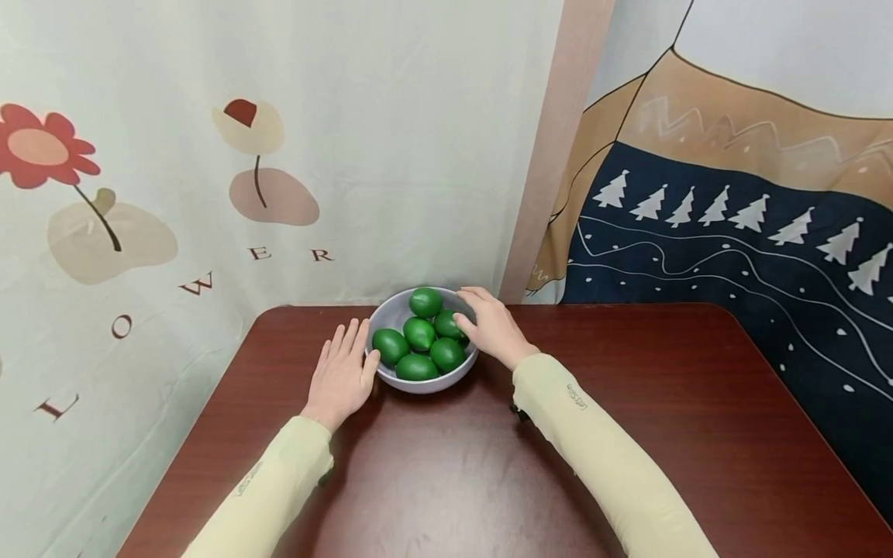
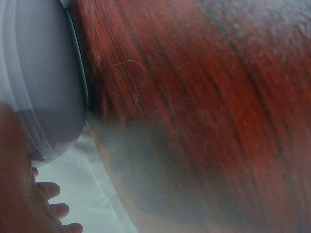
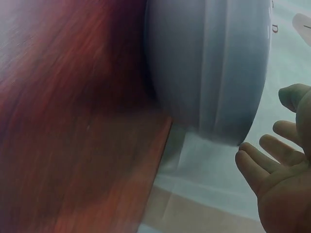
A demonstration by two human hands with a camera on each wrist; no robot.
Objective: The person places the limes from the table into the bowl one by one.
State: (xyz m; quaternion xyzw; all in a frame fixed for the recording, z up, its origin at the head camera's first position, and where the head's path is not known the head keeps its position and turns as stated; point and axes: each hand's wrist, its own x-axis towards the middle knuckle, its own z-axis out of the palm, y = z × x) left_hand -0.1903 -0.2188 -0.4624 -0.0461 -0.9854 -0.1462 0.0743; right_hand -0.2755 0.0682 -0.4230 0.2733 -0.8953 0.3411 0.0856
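A pale grey-lilac bowl (image 1: 423,387) stands on the table near its back edge, holding several glossy green limes (image 1: 418,334). My left hand (image 1: 341,378) is at the bowl's left side, fingers straight and pointing away from me, thumb close to the rim. On the opposite side, my right hand (image 1: 492,330) reaches over the right rim with loosely bent fingers and its thumb above a lime. The right wrist view shows the bowl's outer wall (image 3: 209,63) with the right fingers (image 3: 252,167) near its rim. In the left wrist view, the left hand (image 2: 14,179) overlaps the bowl's edge.
The dark red-brown wooden table (image 1: 446,473) carries the bowl. Right behind its back edge hangs a pale curtain (image 1: 418,155) with printed flowers and letters. To the right is a dark blue cloth (image 1: 670,256) with white trees.
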